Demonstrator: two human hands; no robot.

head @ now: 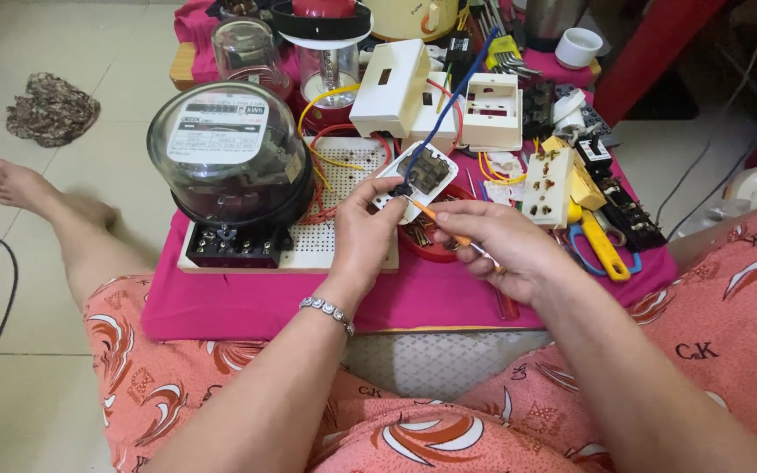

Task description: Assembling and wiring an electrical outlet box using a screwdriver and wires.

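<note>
Head view
Left hand (363, 236): closed around the lower edge of a small white switch part (415, 175), thumb and fingers pinching it, back side turned up.
Switch part: held just above the pink cloth (256, 302), dark terminals showing; a blue wire (449, 109) rises from it, up and away from the grip.
Right hand (505, 245): fingers closed on an orange-handled screwdriver (444, 226), held like a pen.
Screwdriver: tip touching the switch part just right of the left thumb; metal shaft end sticking out below the right fingers.
Left of the grip: round electric meter (229, 158) with clear dome, standing on a white perforated board (339, 232).
Behind the grip: white box covers (392, 88), red and yellow wires looping between them.
Right of the grip: cream socket block (547, 186), yellow-handled pliers (604, 250), black terminal strip (628, 215).
Under the right hand: red dish of screws (427, 241), partly hidden.
Left wrist: beaded bracelet (328, 311).
</note>
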